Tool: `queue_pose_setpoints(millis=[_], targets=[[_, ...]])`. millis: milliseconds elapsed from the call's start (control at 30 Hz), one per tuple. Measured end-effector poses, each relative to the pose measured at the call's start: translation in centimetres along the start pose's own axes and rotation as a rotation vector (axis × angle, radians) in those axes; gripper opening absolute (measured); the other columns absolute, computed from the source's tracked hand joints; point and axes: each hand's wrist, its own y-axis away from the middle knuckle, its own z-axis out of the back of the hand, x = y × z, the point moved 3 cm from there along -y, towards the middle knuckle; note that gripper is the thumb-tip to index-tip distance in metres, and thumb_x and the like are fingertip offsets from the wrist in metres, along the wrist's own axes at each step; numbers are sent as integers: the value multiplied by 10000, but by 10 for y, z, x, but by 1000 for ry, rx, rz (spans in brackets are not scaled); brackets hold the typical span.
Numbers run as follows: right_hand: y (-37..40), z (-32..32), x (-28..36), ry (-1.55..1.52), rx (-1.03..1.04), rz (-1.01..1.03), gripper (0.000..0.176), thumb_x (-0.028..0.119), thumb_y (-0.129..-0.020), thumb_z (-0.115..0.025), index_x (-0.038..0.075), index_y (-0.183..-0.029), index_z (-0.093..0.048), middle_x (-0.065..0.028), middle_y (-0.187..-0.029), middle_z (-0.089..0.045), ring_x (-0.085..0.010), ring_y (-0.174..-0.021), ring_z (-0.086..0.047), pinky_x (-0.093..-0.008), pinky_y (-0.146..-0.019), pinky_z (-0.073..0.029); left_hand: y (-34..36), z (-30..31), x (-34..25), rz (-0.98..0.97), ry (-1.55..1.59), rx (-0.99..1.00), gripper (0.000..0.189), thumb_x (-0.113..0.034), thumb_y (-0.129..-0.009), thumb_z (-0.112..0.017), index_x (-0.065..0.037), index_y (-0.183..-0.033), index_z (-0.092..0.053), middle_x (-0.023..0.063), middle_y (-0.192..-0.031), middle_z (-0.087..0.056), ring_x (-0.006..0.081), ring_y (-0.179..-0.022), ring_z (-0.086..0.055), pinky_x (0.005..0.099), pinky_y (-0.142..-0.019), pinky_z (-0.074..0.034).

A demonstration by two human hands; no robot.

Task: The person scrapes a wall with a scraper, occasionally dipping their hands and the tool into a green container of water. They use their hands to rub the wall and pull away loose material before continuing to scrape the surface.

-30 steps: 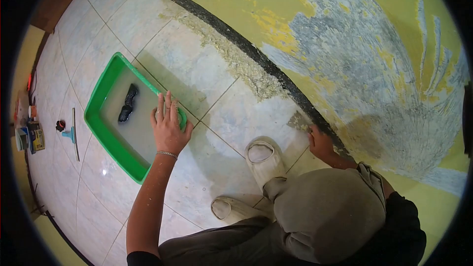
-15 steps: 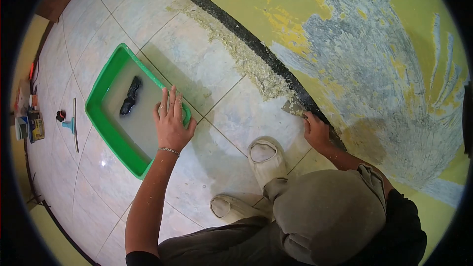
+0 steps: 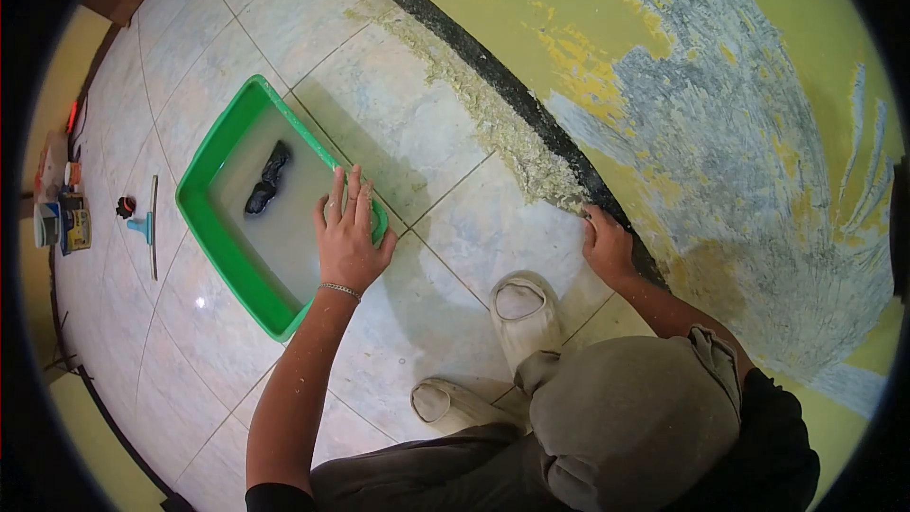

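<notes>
Pale marbled tile floor (image 3: 455, 256) beside a yellow-green wall (image 3: 825, 0) with bared grey patches, a person's two hands well apart.
Along the floor's wall-side edge, the right hand (image 3: 608, 248) is closed on the flat scraper; its blade, plain half a second ago, is now hidden at the near end of the pale crumbly scrapings (image 3: 531, 156), direction unclear. That heap's long axis follows the black skirting (image 3: 502, 85). Fingers spread, the left hand (image 3: 353, 246) still rests on the rim of the green rectangular plastic basin (image 3: 239, 270), which holds cloudy water (image 3: 294, 232) and a black crumpled thing (image 3: 270, 178). Lettering on the yellow-and-dark container (image 3: 76, 225) is too small to read.
</notes>
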Motion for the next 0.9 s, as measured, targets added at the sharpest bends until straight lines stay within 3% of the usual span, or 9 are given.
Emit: queue_pose_setpoints(millis=[333, 400, 433, 500, 600, 700, 900], targets=[[-11, -1, 15, 106, 108, -53, 333, 159, -931, -592, 87, -1256, -576, -182, -1047, -679, -421, -877, -671, -509, -718, -549, -1, 1, -1, -3, 6, -4, 650, -183, -730, -724, -25, -1330, -530, 148, -1574, -398, 367, -1467, -336, 531, -1100, -340], [-8, 3, 20, 53, 142, -43, 425, 116, -928, -577, 77, -1348, -527, -183, -1191, -639, -417, -961, -660, -487, -793, -562, 0, 2, 0, 2, 7, 0, 651, -181, -730, -724, -25, -1332, -530, 148, -1575, -397, 366, -1467, -337, 532, -1101, -340], [-8, 4, 19, 59, 145, -41, 425, 116, -928, -577, 77, -1348, -527, -183, -1191, -639, -417, -961, -660, -487, -793, -562, 1, 2, 0, 2, 11, 1, 655, -179, -730, -725, -24, -1335, -528, 147, -1577, -395, 363, -1470, -333, 533, -1101, -339], [-9, 7, 23, 29, 34, 214, 510, 50, -913, -560, 75, -1417, -482, -158, -1332, -577, -396, -1070, -630, -462, -871, -558, 0, 1, 1, 2, 20, -2, 658, -178, -730, -725, -24, -1338, -527, 147, -1579, -393, 361, -1473, -329, 535, -1101, -338], [-13, 9, 18, 49, 94, 209, 527, 2, -881, -561, 68, -1402, -511, -117, -1375, -566, -367, -1131, -603, -442, -901, -554, 1, -1, 1, 4, 25, 0, 661, -173, -730, -726, -23, -1342, -526, 147, -1579, -392, 358, -1478, -322, 536, -1105, -334], [-12, 4, 11, 69, 83, 309, 521, -9, -831, -581, 56, -1348, -568, -92, -1369, -573, -360, -1104, -616, -433, -892, -559, 0, 0, 2, 1, 21, -2, 655, -171, -733, -723, -19, -1340, -528, 146, -1583, -385, 358, -1479, -320, 538, -1106, -333], [-23, -8, 18, 145, 72, 324, 569, -35, -738, -616, 59, -1299, -625, -49, -1347, -603, -313, -1018, -619, -401, -815, -575, 1, 0, 2, 0, 22, 11, 652, -175, -737, -723, -15, -1337, -528, 149, -1592, -369, 361, -1477, -321, 538, -1104, -334]])
